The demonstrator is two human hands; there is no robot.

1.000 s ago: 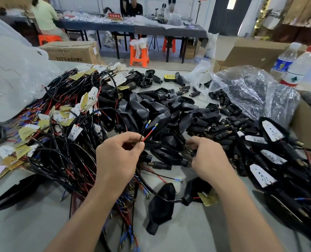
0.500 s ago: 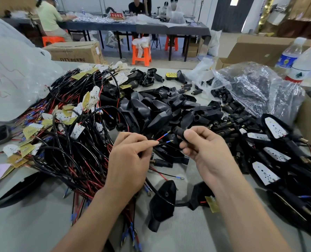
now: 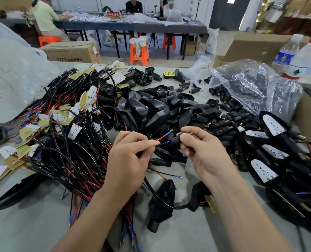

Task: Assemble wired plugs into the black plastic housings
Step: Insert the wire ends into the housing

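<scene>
Left hand pinches two wires, right one plug.

Left hand, right hand close; fingers pinched

Bare left hand and bare right hand, uncovered from fingertips to wrist. Bare left forearm and bare right forearm, uncovered all the way down to the lower edge of the view. Low ridges of knuckles along the back of the left hand; faint creases at the right wrist. Long, tapering fingers on both hands. Slim wrists, broadening into forearms swollen toward the bottom edge by the wide lens. Short, plain nail on the right thumb. Finer marks too blurred to tell.
</scene>
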